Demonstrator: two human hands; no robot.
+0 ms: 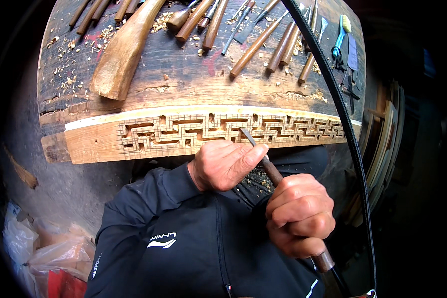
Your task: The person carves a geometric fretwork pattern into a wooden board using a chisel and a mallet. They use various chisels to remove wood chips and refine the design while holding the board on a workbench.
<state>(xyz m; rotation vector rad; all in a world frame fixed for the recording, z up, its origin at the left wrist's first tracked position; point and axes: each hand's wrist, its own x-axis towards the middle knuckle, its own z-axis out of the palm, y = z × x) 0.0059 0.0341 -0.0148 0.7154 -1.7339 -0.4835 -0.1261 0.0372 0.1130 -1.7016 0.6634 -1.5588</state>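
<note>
A long pale board (92, 144) lies along the near edge of the wooden bench, its near face carved with a pencilled fretwork of stepped slots and small holes. Wrapped around the dark wooden handle of a chisel (271, 171) is my right hand (301, 213), close to my body. Farther up, my left hand (227, 164) grips the chisel's metal blade between thumb and fingers, just off the board's lower edge. The blade slants up to the left, and its tip meets the fretwork near the middle. My left hand's lower fingers are partly hidden.
Several wooden-handled chisels (256, 49) lie across the back of the bench (184, 79) among shavings. A broad wooden mallet (124, 54) rests at left, a blue brush (340, 37) at right. A black cable (340, 99) crosses the view at right. Plastic bags (54, 253) sit lower left.
</note>
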